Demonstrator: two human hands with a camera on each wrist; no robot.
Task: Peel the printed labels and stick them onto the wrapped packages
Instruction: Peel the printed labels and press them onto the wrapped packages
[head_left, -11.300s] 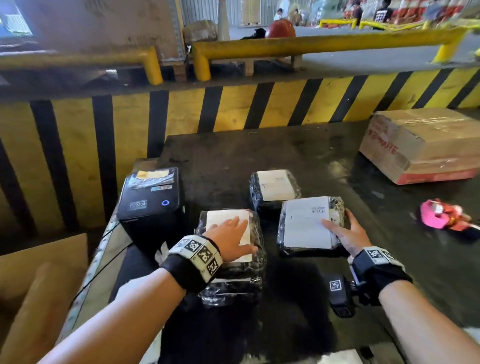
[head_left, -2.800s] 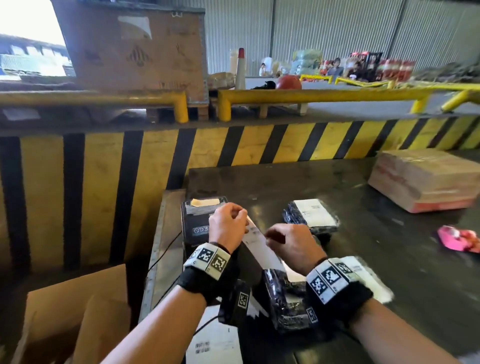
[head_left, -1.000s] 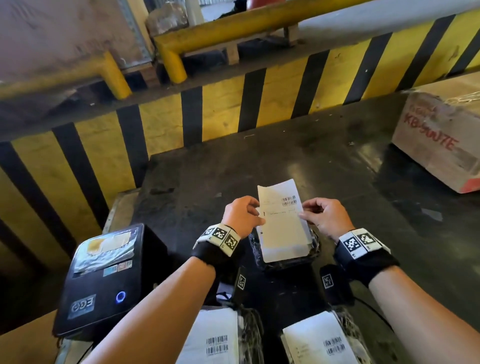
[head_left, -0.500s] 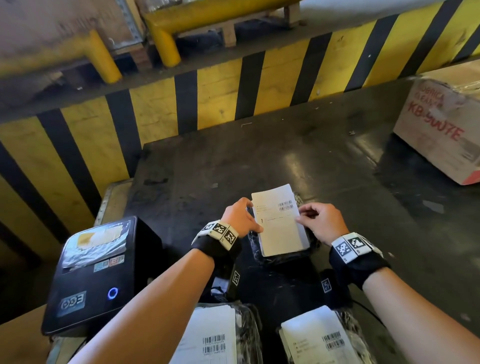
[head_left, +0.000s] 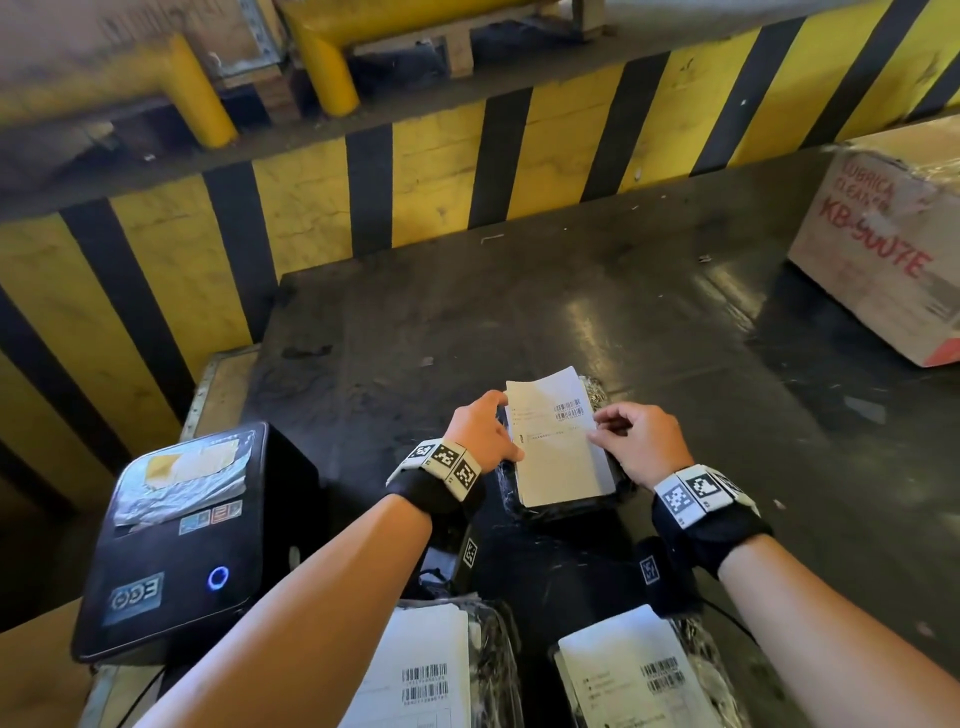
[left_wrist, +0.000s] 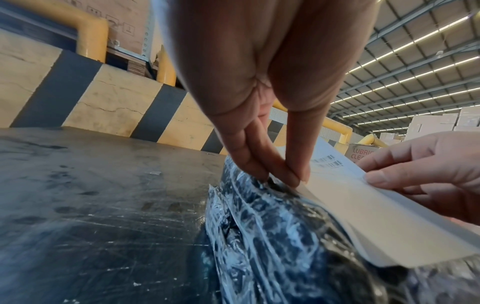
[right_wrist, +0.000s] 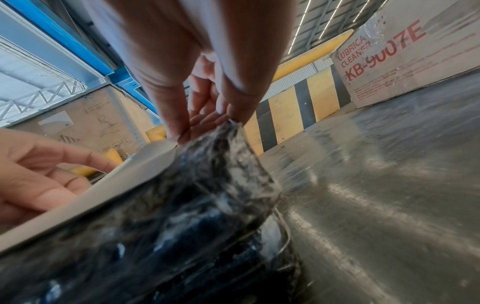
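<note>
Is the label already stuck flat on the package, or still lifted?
Still lifted. The label slopes up off the package while both hands, left hand and right hand, pinch its edges.

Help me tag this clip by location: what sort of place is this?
Most likely a warehouse loading dock: a yellow-and-black striped barrier behind the work surface, stacked cartons under a high strip-lit roof, and a label printer beside wrapped packages.

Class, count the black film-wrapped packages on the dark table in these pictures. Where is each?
3: one black film-wrapped package mid-table under the white label held by both hands, one at the near edge left, one near right. Others may lie out of frame.
</note>
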